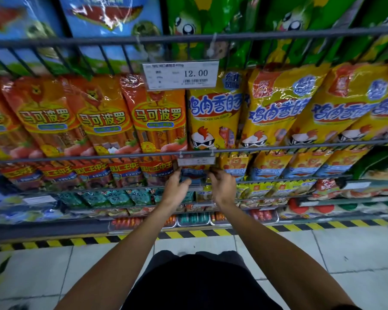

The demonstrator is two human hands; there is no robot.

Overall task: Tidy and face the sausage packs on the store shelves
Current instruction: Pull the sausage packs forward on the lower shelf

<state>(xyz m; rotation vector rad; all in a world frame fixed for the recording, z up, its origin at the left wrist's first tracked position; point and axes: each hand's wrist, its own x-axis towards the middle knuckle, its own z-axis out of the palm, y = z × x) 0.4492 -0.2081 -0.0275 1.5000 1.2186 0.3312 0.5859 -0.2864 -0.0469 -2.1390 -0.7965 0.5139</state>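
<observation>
Both bare forearms reach forward and slightly up from the bottom of the view, converging under the small clear-plastic price tag holder [196, 161] clipped to the grey wire shelf rail [278, 147]. The left hand [177, 186] sits just below and left of that holder, fingers curled around the left edge of a blue plastic sausage pack [194, 175]. The right hand [222, 185] sits just below and right of the holder, its fingers curled around the pack's right edge. The pack is directly beneath the holder, held between the 2 hands, its front partly hidden and blurred.

Left of the holder, a row of red and blue sausage packs [126, 173] leans on the same shelf. Right of it stand yellow packs with a lion picture [271, 165]. Above the holder hang long orange sausage packs [157, 121] and yellow chicken sausage packs [213, 117], with a white price label reading 12.00 [180, 75] higher still.
</observation>
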